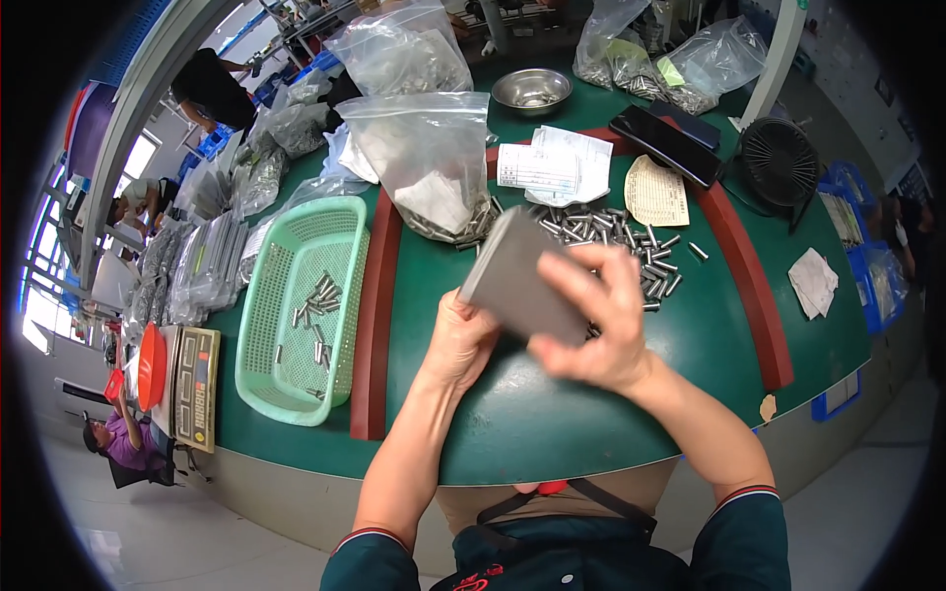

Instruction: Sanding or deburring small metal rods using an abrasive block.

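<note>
A grey flat rectangular block [527,281], blurred by motion, is held up tilted over the table; I cannot tell its exact kind. My left hand [461,340] grips it from the left side, the thumb at its edge and the other fingers hidden behind it. Over its right part lies my right hand [601,320], fingers spread apart and somewhat smeared. Beyond the hands, a loose pile of short metal pins [655,261] covers the green table [512,424]. To the left, a light green perforated basket [254,379] contains several similar pins [320,295].
Dark red strips [372,345] border the work area. Behind the pile are a clear bag of metal parts [424,167], paper slips [552,167], a steel bowl [532,91] and a black phone [665,146]. A small fan [778,167] stands right; a scale [197,384] sits far left.
</note>
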{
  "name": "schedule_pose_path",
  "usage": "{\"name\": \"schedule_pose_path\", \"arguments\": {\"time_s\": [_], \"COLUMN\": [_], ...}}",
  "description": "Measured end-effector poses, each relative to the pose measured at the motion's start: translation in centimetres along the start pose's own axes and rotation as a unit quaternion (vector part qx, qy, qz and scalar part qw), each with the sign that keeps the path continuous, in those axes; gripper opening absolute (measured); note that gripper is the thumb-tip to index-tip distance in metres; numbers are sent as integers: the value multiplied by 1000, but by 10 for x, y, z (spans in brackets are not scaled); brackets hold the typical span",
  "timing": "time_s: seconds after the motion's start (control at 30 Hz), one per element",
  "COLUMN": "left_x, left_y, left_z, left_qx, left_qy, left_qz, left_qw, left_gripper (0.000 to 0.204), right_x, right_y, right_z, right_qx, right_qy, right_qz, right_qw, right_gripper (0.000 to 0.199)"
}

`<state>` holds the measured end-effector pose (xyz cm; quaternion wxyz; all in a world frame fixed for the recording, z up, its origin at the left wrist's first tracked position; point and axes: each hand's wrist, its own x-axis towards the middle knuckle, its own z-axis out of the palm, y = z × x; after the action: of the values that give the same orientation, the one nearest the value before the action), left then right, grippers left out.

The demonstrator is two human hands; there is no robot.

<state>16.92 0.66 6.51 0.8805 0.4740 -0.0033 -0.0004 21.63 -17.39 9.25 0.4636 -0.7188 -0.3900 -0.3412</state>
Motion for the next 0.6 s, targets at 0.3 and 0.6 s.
{"name": "schedule_pose_path", "arguments": {"time_s": [0.3, 0.6], "left_x": [0, 6], "left_y": [-1, -1], "left_z": [-5, -5], "left_qx": [21, -143], "left_qy": [-77, -83], "left_qz": [2, -25], "left_qw": [997, 986], "left_gripper": [27, 24], "right_x": [5, -18], "right_y": [8, 42], "right_z": [-4, -4], "right_qx": [-13, -80], "right_qy": [-7, 37], "right_qz": [64, 121], "right_qw": [998, 989], "right_gripper": [59, 62]}}
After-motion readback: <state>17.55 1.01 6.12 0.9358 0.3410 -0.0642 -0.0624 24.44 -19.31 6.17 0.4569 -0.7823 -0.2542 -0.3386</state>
